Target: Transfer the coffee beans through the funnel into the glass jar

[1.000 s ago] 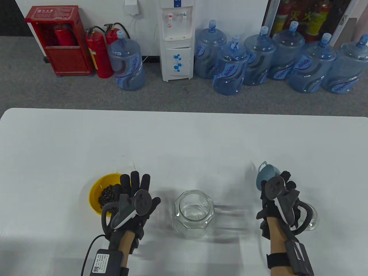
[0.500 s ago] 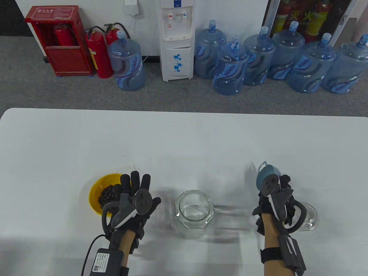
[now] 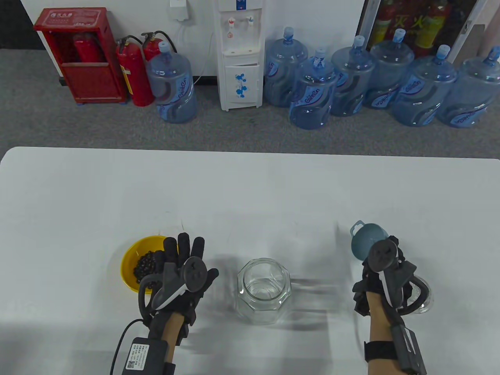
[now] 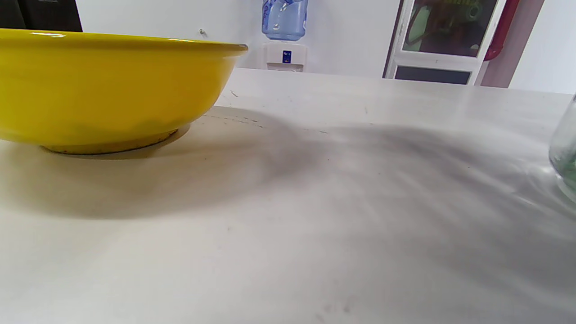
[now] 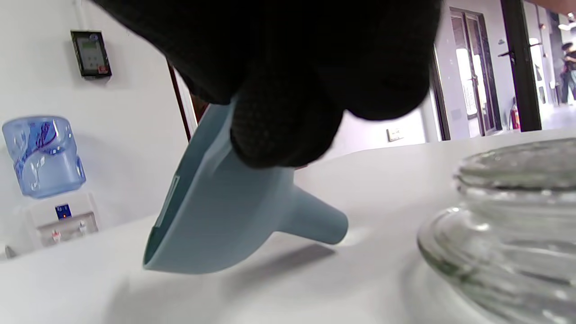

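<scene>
Table view: the left hand (image 3: pixel 183 275) lies flat on the table (image 3: pixel 250 187), fingers spread, between the bowl (image 3: pixel 129 261) of beans (image 3: pixel 146 265) and the jar (image 3: pixel 264 291). The jar stands upright and uncovered at the middle of the near edge. Well to its right, the right hand (image 3: pixel 384 273) grips the funnel (image 3: pixel 367 238), whose wide mouth tilts away from the person. A glass lid (image 3: pixel 424 297) lies just beside that hand, partly hidden by it.

Left wrist view: the bowl (image 4: pixel 103 85) sits on the table (image 4: pixel 288 225); the jar's edge (image 4: pixel 564 157) shows at far right. No fingers show here.

Right wrist view: gloved fingers (image 5: pixel 283 130) pinch the funnel's (image 5: pixel 216 216) cone. It is tipped on its side, spout toward the lid (image 5: pixel 508 243), rim close to the table (image 5: pixel 288 288); I cannot tell whether it touches.
</scene>
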Tool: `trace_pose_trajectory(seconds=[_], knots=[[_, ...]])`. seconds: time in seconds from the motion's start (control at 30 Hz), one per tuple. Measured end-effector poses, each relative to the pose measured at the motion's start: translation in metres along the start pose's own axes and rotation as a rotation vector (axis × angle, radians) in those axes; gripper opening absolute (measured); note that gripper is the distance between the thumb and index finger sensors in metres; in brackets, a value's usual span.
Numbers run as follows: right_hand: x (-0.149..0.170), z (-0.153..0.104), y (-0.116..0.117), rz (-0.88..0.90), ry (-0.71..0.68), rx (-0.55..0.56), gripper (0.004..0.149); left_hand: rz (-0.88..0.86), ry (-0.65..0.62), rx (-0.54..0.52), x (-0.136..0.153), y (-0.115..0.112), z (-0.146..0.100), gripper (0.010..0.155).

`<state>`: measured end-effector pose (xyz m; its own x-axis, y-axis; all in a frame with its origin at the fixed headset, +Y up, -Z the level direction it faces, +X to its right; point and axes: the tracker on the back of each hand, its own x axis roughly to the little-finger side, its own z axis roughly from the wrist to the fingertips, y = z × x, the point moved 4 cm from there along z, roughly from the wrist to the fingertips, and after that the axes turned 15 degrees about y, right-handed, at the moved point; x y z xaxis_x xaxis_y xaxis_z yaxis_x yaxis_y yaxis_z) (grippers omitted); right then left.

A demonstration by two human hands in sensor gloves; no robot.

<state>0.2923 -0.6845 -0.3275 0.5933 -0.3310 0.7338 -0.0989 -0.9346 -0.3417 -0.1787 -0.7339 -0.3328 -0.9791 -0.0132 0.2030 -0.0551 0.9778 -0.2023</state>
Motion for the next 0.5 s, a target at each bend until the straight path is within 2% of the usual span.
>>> trace_pose_trajectory(seconds=[0.13, 0.27, 0.43, 0.5], knots=[[0.009, 0.002, -0.018, 0.096, -0.007, 0.000, 0.045, -0.002, 0.000, -0.001, 0.000, 0.000, 0.000, 0.080], [0.014, 0.004, -0.046, 0.253, -0.023, -0.024, 0.045, -0.006, 0.002, -0.006, 0.000, 0.000, 0.000, 0.080], [0.009, -0.003, -0.083, 0.449, -0.072, -0.139, 0.044, -0.004, 0.001, 0.000, 0.000, -0.001, 0.000, 0.079], [0.001, -0.009, -0.094, 0.539, -0.107, -0.221, 0.043, 0.001, 0.001, 0.002, 0.000, -0.001, 0.000, 0.079]])
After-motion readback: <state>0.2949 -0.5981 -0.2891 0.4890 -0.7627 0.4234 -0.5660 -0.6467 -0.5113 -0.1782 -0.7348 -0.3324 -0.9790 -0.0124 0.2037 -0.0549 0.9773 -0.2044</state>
